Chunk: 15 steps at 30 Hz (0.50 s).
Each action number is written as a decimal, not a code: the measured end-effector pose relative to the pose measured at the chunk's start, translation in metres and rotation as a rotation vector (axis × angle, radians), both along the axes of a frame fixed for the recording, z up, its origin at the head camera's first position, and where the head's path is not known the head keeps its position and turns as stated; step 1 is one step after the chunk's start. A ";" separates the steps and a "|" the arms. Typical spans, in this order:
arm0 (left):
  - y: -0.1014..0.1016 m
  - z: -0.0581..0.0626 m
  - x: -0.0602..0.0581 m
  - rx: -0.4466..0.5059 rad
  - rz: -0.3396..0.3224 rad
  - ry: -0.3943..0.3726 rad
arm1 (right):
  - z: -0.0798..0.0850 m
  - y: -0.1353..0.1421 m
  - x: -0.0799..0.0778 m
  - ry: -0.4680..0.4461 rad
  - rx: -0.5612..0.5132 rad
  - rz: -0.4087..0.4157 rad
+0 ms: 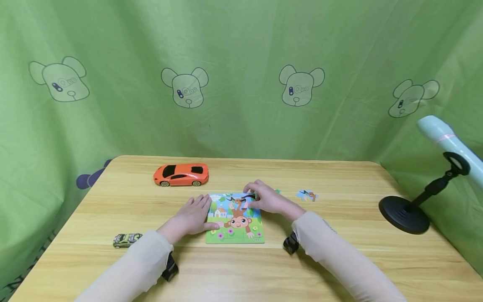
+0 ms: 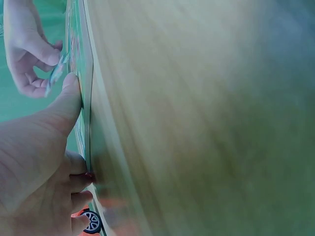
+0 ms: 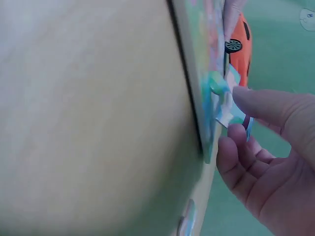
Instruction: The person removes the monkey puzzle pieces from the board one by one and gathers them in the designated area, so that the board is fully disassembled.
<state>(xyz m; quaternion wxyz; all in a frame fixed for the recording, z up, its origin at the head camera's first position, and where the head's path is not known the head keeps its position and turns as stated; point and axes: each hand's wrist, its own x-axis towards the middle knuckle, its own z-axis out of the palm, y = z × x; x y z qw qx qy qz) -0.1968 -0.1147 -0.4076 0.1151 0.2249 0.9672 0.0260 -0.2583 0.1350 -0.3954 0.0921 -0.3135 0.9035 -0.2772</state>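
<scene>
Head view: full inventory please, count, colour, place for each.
puzzle board: 1, green-edged with monkey picture, table centre, between the hands
puzzle piece: 1, blue-green, pinched at the board's far right corner
loose puzzle piece: 1, blue and brown, on the table right of the board
orange toy car: 1, orange with black windows, far left of the board
small toy car: 1, green-grey, near left of the table
table: 1, light wood
stand: 1, black round base and arm, right table edge, bearing a pale blue roll
curtain: 1, green with bear prints, behind
left hand: 1, rests flat against the board's left edge
right hand: 1, pinches the puzzle piece
</scene>
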 end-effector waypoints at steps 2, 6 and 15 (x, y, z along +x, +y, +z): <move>0.000 0.000 0.000 0.003 0.001 -0.001 | 0.002 0.002 0.000 -0.019 -0.024 0.001; 0.001 0.000 0.000 0.008 0.005 -0.003 | 0.004 0.006 -0.001 -0.088 -0.084 0.003; 0.001 0.001 0.000 0.015 0.015 -0.017 | 0.015 0.023 0.000 -0.220 -0.278 -0.063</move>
